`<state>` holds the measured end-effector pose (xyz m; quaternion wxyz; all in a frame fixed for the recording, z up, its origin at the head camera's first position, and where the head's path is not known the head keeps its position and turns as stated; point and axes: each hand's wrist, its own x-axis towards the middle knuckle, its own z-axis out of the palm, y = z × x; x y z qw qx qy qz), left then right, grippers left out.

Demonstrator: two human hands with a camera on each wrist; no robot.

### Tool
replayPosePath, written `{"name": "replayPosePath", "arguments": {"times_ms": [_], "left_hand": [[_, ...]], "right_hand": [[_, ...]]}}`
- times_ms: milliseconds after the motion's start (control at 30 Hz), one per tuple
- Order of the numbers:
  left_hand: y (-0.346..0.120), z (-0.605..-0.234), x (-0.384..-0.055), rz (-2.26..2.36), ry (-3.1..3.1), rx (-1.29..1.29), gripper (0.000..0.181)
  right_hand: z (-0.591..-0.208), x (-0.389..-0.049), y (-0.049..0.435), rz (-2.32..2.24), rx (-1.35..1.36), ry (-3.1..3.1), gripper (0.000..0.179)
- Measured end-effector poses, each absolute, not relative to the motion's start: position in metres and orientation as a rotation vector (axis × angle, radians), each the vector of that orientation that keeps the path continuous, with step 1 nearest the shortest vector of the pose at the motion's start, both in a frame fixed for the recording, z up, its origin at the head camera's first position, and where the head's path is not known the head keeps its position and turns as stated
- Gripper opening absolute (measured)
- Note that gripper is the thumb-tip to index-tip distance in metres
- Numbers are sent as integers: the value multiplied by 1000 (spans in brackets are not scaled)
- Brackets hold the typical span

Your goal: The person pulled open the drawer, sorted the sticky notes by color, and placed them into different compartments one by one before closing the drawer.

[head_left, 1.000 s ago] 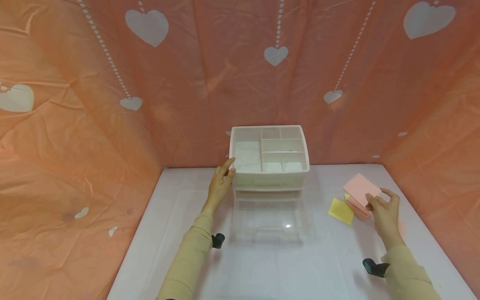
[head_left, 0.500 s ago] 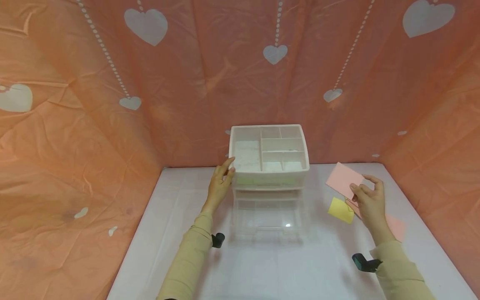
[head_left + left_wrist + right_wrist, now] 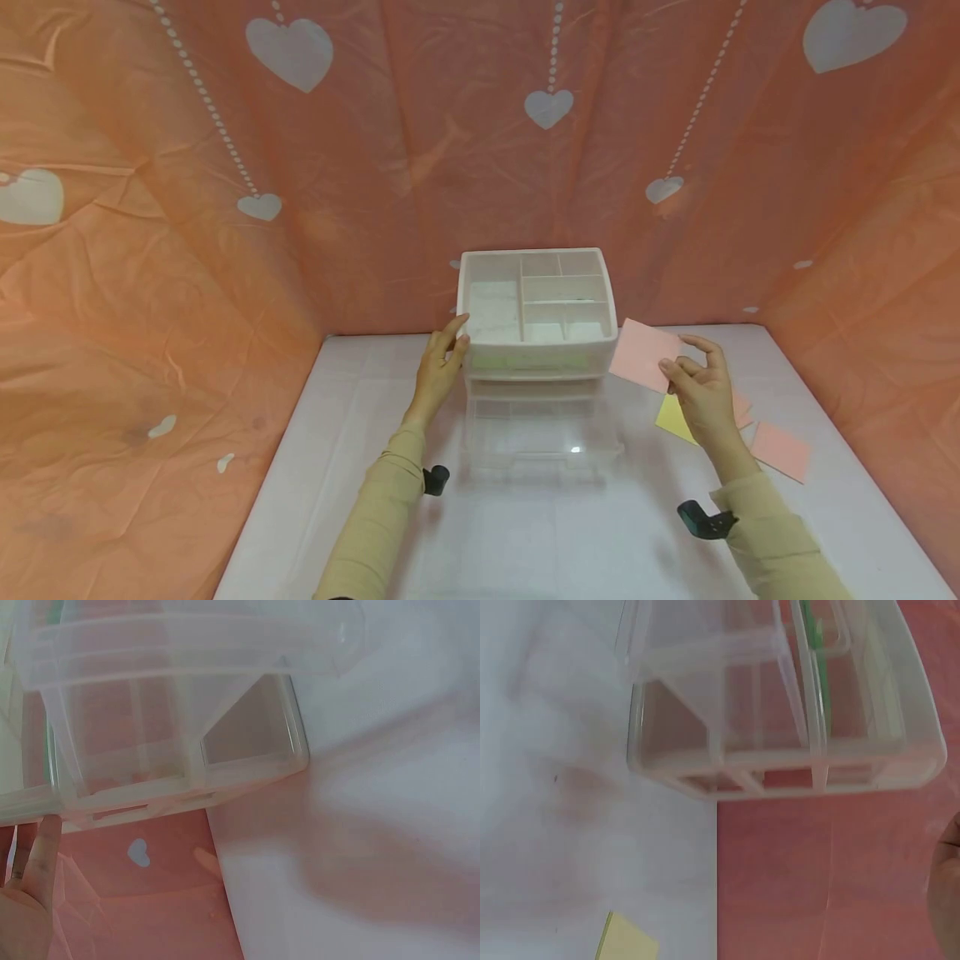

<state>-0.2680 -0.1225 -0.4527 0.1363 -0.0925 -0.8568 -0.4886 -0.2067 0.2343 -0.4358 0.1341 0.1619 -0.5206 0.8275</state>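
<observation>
Pink square paper note (image 3: 641, 358) is pinched between the thumb and fingers of a person's right hand (image 3: 703, 396), held above the counter (image 3: 525, 542) and extending to the left of that hand, beside the right front corner of a white plastic drawer unit (image 3: 538, 344); whether paper and unit touch cannot be told. The left hand (image 3: 435, 377), its fingers extended rather than clenched, rests its fingertips against the unit's left edge. Just right of those fingertips, the unit's top is divided into compartments, and something green (image 3: 532, 362) shows through the translucent front beneath. Below and to the right of the left hand, a clear plastic drawer (image 3: 532, 437) stands pulled out. Just left of the right hand's heel lies a yellow square paper note (image 3: 675, 419); behind that hand, to its right, are pink paper pieces (image 3: 741, 408), partly hidden, and below them another pink paper square (image 3: 782, 450). Beyond both hands rises an orange-pink sheet (image 3: 420, 142) printed with white hearts. Beige sleeves (image 3: 378, 500) cover both forearms.
</observation>
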Motion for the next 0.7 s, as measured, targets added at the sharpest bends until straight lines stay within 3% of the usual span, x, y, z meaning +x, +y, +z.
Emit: {"name": "replayPosePath", "arguments": {"times_ms": [700], "left_hand": [[-121, -453, -268, -1425, -2479, -259, 39]], "right_hand": [[-451, -212, 161, 2398, 244, -1860, 30]]}}
